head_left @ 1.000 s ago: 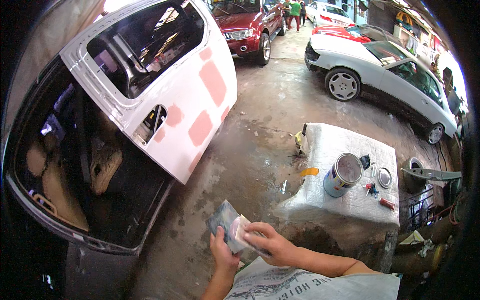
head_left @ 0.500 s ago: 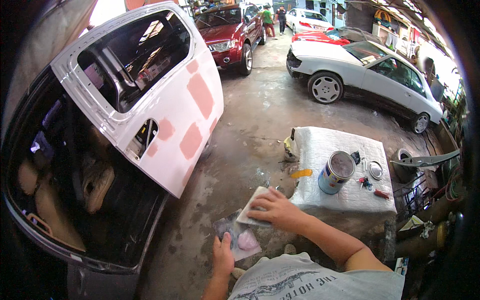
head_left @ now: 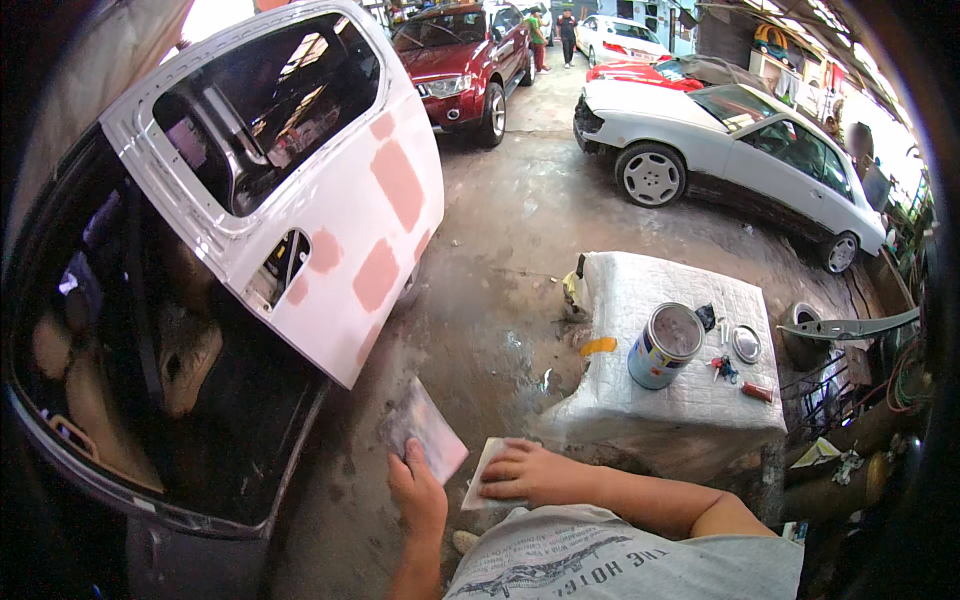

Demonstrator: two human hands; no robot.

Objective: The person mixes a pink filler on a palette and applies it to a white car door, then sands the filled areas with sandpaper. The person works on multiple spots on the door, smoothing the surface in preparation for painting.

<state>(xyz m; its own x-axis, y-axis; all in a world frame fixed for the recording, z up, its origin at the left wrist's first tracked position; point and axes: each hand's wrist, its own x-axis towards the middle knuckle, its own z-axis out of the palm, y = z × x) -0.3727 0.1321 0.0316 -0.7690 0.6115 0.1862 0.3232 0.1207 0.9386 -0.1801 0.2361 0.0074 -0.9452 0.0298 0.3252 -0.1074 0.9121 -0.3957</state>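
My left hand [head_left: 415, 480] grips a flat board [head_left: 435, 430] smeared with pale pink paste, tilted up. Just right of it, my right hand [head_left: 520, 470] has its fingers over a flat, off-white spreader [head_left: 481, 478], held apart from the board. Further right, an open blue-grey can [head_left: 655, 365] stands on a table draped in white quilted sheeting [head_left: 700, 405], beside a round lid [head_left: 745, 342], small red-and-dark items [head_left: 725, 370] and a red cylinder [head_left: 757, 393]. Up and left is a white vehicle door [head_left: 330, 330] with several pink patches.
A dark open vehicle [head_left: 140, 380] fills the left. A maroon SUV [head_left: 455, 60] and white coupe [head_left: 760, 170] stand beyond the concrete floor [head_left: 500, 220]; other cars and people [head_left: 567, 40] are at the back. Metal parts and hoses [head_left: 860, 380] crowd the right edge.
My left hand has moved left and raised the board upright. My right hand, with the spreader, rose over the board, then moved down and away from it.
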